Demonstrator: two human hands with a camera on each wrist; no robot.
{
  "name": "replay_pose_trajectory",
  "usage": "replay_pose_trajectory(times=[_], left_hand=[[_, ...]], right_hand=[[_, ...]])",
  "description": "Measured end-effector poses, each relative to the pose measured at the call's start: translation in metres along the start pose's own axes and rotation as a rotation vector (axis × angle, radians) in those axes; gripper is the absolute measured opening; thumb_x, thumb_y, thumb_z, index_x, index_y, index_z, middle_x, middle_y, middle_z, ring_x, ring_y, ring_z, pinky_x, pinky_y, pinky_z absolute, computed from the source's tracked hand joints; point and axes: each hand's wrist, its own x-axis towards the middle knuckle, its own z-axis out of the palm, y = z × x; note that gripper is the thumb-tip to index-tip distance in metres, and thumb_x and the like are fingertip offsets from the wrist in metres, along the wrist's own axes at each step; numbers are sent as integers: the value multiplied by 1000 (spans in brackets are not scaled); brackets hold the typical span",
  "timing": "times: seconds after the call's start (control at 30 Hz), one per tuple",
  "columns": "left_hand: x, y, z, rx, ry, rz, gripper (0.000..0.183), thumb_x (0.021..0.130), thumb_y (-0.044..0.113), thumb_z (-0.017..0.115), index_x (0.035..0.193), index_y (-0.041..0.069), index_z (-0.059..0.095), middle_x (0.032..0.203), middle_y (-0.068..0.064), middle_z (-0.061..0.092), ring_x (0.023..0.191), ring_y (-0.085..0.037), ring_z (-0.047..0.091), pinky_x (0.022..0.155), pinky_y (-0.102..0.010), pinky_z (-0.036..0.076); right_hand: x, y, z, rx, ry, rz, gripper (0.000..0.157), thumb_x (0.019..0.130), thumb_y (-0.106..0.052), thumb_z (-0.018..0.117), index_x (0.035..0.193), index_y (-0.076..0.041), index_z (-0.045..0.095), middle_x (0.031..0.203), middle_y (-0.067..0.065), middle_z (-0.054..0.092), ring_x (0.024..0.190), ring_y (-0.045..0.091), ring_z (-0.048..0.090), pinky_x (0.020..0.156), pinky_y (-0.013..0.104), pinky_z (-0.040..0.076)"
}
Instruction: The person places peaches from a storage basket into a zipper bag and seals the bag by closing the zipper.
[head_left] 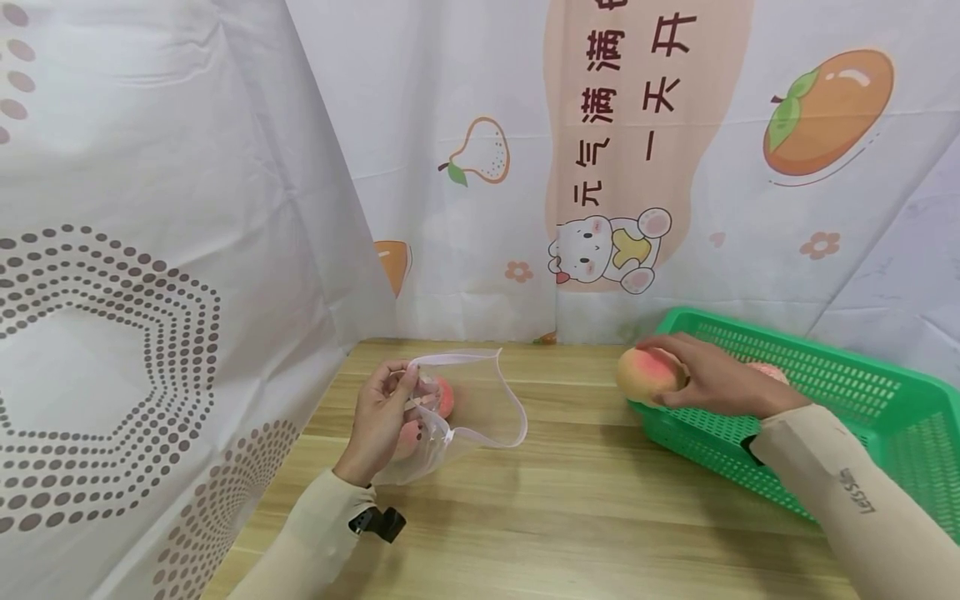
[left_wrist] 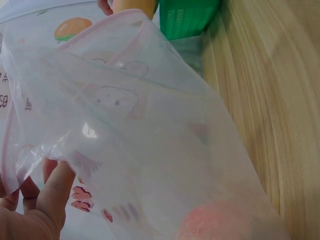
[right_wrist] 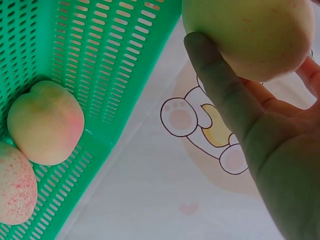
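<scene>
My right hand [head_left: 716, 377] grips a yellow and pink peach [head_left: 647, 375] just past the left rim of the green basket [head_left: 918, 392]. Thumb and fingers curl round the fruit in the right wrist view. On the left, my left hand [head_left: 381, 417] pinches the edge of a clear plastic bag [head_left: 480, 400] with a pale pink rim, its mouth spread toward the right. Pinkish peaches [head_left: 408, 440] show through the film low in the bag. Two more peaches [right_wrist: 46, 122] sit in the basket, one of them speckled pink.
The wooden table [head_left: 570, 508] runs between the bag and the basket. A printed cloth [head_left: 480, 258] hangs behind it, and another patterned cloth [head_left: 150, 208] borders the left side. Black straps with small mounts sit at the wrists.
</scene>
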Motion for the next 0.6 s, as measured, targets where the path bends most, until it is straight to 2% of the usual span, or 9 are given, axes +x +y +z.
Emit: replay_pose_trajectory(times=[0.27, 0.47, 0.6], left_hand=[[0, 1, 2, -7, -9, 6, 22, 106, 10, 50, 117, -8, 49, 92, -6, 62, 85, -16, 71, 75, -31, 61], [0, 1, 3, 43, 1, 2, 21, 106, 15, 52, 116, -4, 53, 92, -6, 63, 84, -16, 71, 71, -29, 61], [0, 0, 3, 58, 4, 9, 23, 106, 16, 52, 115, -5, 53, 92, -6, 64, 83, -15, 71, 70, -28, 61]], right_hand=[[3, -5, 2, 3, -7, 7, 63, 80, -24, 84, 135, -15, 57, 115, 4, 60, 96, 22, 51, 73, 35, 50], [7, -8, 3, -2, -13, 7, 62, 80, -27, 84, 135, -16, 57, 117, 5, 59, 95, 21, 50, 70, 33, 49], [9, -10, 4, -29, 0, 5, 60, 80, -26, 83, 134, -20, 57, 119, 4, 60, 96, 21, 52, 73, 36, 50]])
